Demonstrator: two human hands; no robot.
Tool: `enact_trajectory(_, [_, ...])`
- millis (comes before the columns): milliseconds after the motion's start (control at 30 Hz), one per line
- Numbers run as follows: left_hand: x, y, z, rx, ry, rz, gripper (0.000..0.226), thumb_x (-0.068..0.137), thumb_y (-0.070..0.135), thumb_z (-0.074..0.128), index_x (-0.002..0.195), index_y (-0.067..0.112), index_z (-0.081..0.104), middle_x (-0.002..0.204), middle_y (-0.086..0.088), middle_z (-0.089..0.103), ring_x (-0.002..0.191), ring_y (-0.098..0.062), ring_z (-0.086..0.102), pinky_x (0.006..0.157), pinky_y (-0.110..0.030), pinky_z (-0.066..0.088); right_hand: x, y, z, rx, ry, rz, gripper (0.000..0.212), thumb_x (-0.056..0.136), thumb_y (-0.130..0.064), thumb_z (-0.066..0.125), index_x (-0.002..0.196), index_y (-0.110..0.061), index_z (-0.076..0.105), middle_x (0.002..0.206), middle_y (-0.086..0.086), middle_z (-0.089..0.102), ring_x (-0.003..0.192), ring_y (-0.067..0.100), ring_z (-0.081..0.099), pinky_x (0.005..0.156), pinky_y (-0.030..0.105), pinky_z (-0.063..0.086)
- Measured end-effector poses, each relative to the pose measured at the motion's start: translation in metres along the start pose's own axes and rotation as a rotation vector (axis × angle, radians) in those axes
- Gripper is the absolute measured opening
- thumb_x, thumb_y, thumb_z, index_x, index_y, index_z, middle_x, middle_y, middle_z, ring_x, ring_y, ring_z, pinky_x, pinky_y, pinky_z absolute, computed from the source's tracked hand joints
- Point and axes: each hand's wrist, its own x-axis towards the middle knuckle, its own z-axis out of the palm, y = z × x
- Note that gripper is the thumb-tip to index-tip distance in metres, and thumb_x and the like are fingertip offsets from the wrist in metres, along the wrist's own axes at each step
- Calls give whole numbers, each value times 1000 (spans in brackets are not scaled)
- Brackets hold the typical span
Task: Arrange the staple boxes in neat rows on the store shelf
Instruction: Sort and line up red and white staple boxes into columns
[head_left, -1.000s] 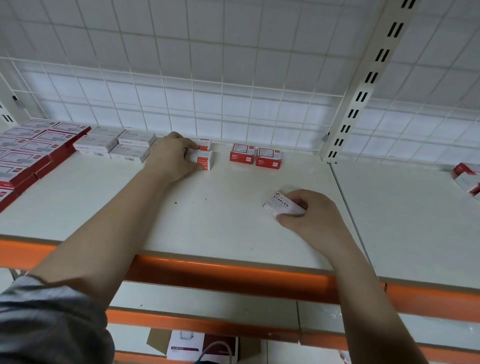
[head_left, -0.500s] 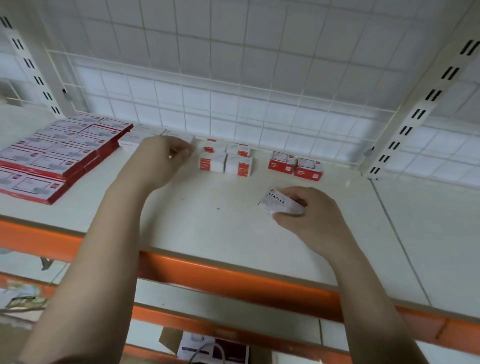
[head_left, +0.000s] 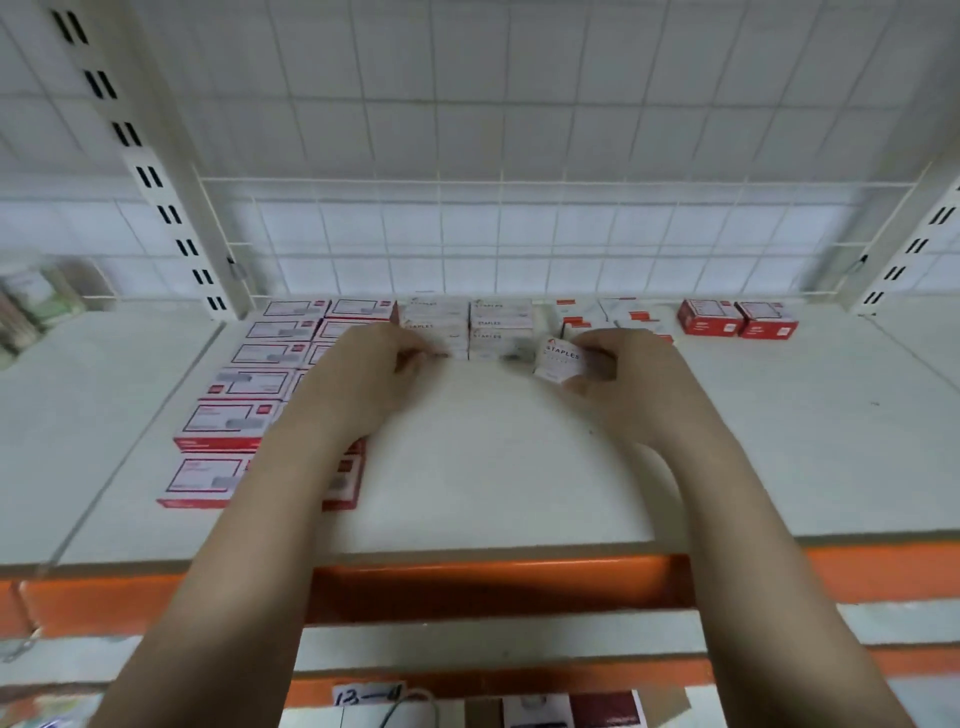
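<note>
My right hand (head_left: 631, 376) pinches a small white staple box (head_left: 558, 359) just above the shelf (head_left: 509, 467), near the white rows (head_left: 470, 325). My left hand (head_left: 363, 374) curls against those rows; its grip is unclear. The box looks light, stiff cardboard, best held by its sides.

You are facing bare shelf board (head_left: 498, 467) lying open between your forearms. Red staple boxes (head_left: 228, 423) are blocking the left; white staple boxes (head_left: 498, 327) are crowding the wire grid (head_left: 467, 234) behind.
</note>
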Motion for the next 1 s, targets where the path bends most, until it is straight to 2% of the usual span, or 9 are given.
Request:
enact_trajectory(67, [0, -6, -3, -3, -23, 15, 28, 92, 12, 47, 109, 17, 69, 96, -3, 65, 96, -20, 58, 74, -18, 32, 8, -14, 5, -24, 9, 10, 29, 81, -14, 61, 109, -14, 66, 107, 6, 67, 101, 21, 60, 85, 29, 47])
enact_trajectory(167, [0, -11, -4, -6, -39, 21, 29, 94, 12, 44, 110, 17, 68, 103, -4, 65, 104, -20, 56, 79, -18, 32, 28, -28, 11, -114, -10, 5, 34, 84, -13, 60, 118, -14, 62, 118, 6, 62, 111, 22, 55, 89, 27, 42])
enact_trajectory(233, [-1, -13, -4, -23, -36, 18, 30, 94, 13, 43, 112, 18, 67, 110, -2, 64, 108, -18, 54, 82, -16, 30, 43, -34, 17, -174, -25, 22, 37, 86, -12, 59, 122, -12, 59, 124, 6, 58, 115, 23, 52, 96, 31, 41])
enact_trajectory(433, [-3, -18, -6, -61, -39, -34, 30, 96, 17, 41, 116, 23, 64, 118, 5, 60, 111, -11, 50, 81, -9, 25, 67, -36, 37, -214, -88, 6, 45, 87, -12, 56, 132, -17, 52, 135, 4, 51, 125, 22, 44, 101, 31, 37])
enact_trajectory(600, [-3, -22, -7, -76, -42, -27, 29, 96, 17, 43, 115, 23, 64, 118, 5, 61, 111, -10, 51, 85, -12, 28, 77, -34, 47, -246, -118, 7, 41, 86, -12, 56, 127, -13, 55, 129, 9, 53, 121, 26, 47, 98, 32, 39])
enact_trajectory(767, [-3, -23, -6, -81, -65, -26, 28, 95, 17, 44, 114, 23, 64, 115, 4, 61, 108, -10, 52, 85, -11, 29, 81, -30, 52, -254, -123, 41, 38, 86, -15, 54, 124, -18, 57, 123, 12, 51, 117, 29, 46, 96, 38, 43])
enact_trajectory(933, [-2, -22, -7, -75, -94, -17, 28, 95, 18, 44, 115, 23, 64, 119, 5, 61, 112, -12, 52, 89, -14, 30, 76, -30, 48, -176, -81, 58, 38, 80, -12, 64, 118, -15, 61, 122, 7, 55, 110, 22, 53, 85, 27, 42])
enact_trajectory(1000, [-1, -19, -9, -70, -105, -1, 29, 96, 18, 44, 115, 22, 64, 119, 3, 61, 113, -13, 52, 87, -15, 30, 69, -28, 41, -166, -60, 73, 39, 84, -13, 61, 123, -16, 58, 127, 5, 54, 116, 20, 50, 87, 24, 37])
